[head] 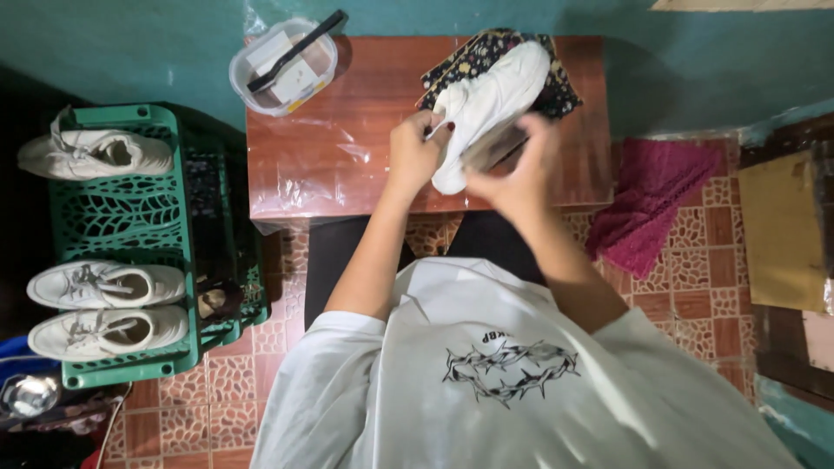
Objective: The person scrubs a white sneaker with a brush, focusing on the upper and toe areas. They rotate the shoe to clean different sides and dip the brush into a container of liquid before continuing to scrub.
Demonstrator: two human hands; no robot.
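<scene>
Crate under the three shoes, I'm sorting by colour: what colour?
Green crate, clearest in the head view.

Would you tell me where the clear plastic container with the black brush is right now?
In the head view, the clear plastic container sits on the far left corner of the wooden table, above the green crate and left of the white shoe.

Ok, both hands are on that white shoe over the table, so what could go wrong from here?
1. The white shoe is held above the floral cloth by the left hand and the blurred, apparently moving right hand; a loose grip could drop it.
2. The plastic container overhangs the table corner with a dark tool resting across it; a bump might tip it off.
</scene>
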